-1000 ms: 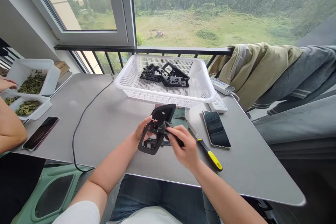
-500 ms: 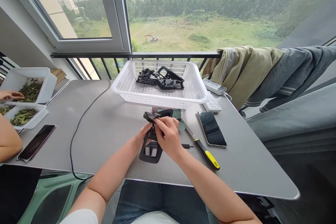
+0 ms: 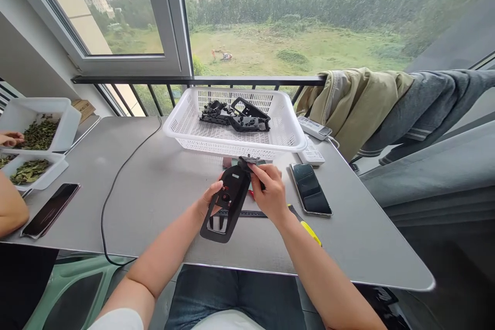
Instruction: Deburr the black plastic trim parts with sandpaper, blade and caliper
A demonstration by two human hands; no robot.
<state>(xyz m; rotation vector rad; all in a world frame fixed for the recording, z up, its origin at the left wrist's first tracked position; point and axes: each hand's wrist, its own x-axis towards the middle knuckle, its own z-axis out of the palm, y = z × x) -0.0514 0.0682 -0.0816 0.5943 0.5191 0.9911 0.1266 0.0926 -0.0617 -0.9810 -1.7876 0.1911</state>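
Note:
My left hand (image 3: 210, 199) grips the left side of a long black plastic panel (image 3: 236, 185), its thumb lying on the face. The panel is tilted over the table and has a rectangular opening near its lower end. With pinched fingers, my right hand (image 3: 269, 188) holds a small dark piece (image 3: 247, 161) at the panel's upper right end; whether the two are joined I cannot tell. Beneath lies a black ruler-like strip (image 3: 253, 213), partly covered. A yellow-and-black tool handle (image 3: 310, 232) shows behind my right wrist, which hides the rest.
A white perforated basket (image 3: 235, 145) with several black plastic parts stands at the back. On the right lies a phone (image 3: 311, 190); another phone (image 3: 52, 210) and a black cable (image 3: 112, 191) are leftward. A co-worker's hand (image 3: 11, 138) reaches into a bin (image 3: 69, 124) of dried leaves.
The panel has turned so a different face shows. My right hand has moved to the right with the small dark piece, and now covers the tool's blade.

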